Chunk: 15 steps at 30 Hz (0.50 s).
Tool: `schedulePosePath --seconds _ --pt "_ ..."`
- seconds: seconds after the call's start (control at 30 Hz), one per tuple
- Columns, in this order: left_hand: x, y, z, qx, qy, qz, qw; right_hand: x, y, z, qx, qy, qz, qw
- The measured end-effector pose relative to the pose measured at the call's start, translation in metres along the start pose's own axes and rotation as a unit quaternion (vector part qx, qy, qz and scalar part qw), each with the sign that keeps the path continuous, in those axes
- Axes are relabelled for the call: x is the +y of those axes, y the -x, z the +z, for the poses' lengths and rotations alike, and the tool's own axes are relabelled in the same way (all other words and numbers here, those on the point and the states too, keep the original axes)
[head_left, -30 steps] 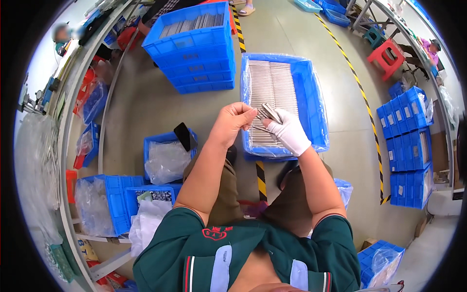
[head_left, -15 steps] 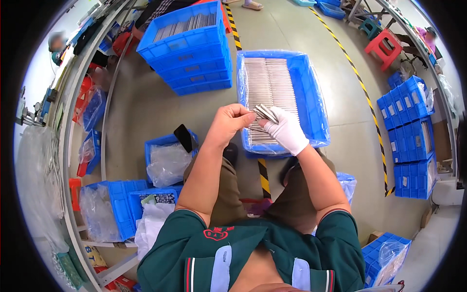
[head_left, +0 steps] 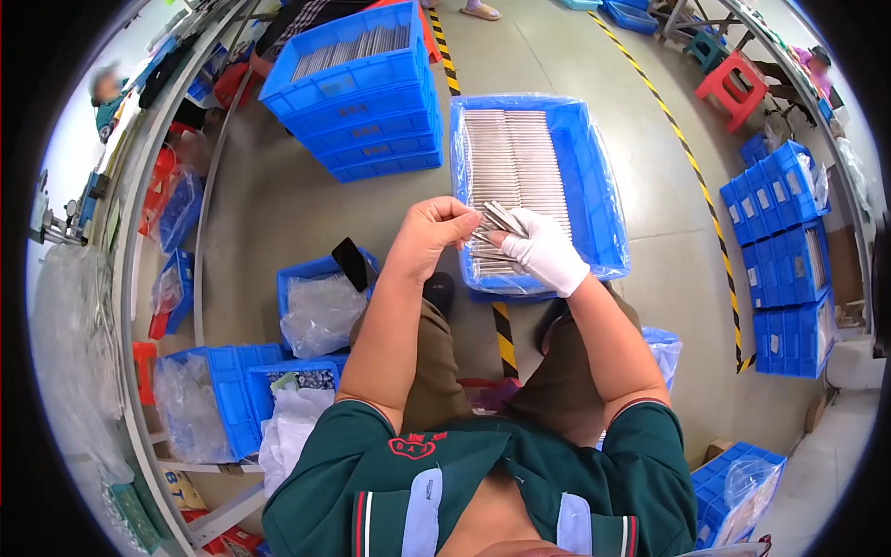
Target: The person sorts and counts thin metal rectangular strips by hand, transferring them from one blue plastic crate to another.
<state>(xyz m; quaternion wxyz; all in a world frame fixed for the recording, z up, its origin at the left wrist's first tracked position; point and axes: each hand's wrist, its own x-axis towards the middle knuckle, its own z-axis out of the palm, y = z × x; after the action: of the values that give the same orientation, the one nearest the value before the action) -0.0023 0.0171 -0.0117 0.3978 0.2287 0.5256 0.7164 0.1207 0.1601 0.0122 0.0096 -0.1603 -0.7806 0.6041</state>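
Observation:
My right hand (head_left: 548, 252), in a white glove with bare fingertips, is closed round a small fanned bunch of slim silvery metal rods (head_left: 502, 218). Thumb and fingertips of my bare left hand (head_left: 432, 234) are pinched together at the left side of this bunch. What lies between those fingertips is too small to make out. Both hands are above the near part of a blue crate (head_left: 601, 218) lined with clear plastic. Inside it, similar metal rods (head_left: 534, 153) lie side by side in two long columns, partly covered by my hands.
Stacked blue crates (head_left: 371, 121) stand at the far left, the top one holding rods. A dark phone (head_left: 350, 264) rests on a smaller crate with plastic bags (head_left: 320, 311). More blue crates (head_left: 789, 260) are stacked at the right, near a red stool (head_left: 733, 90). Yellow-black tape (head_left: 691, 158) marks the floor.
My left hand has shifted very slightly to the left. The rods in my right hand have turned a little, their fan looking somewhat different; the crate stays in place.

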Motion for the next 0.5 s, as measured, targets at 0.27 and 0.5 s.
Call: schedulePosePath --seconds 0.27,0.5 --pt "-0.0059 0.0010 0.0069 0.036 0.063 -0.037 0.997 0.0026 -0.0015 0.0015 0.017 -0.005 -0.002 1.000" --pt "-0.0055 0.0004 0.0077 0.118 0.054 0.024 0.991 -0.0007 -0.0032 0.0047 -0.008 -0.022 0.010 1.000"
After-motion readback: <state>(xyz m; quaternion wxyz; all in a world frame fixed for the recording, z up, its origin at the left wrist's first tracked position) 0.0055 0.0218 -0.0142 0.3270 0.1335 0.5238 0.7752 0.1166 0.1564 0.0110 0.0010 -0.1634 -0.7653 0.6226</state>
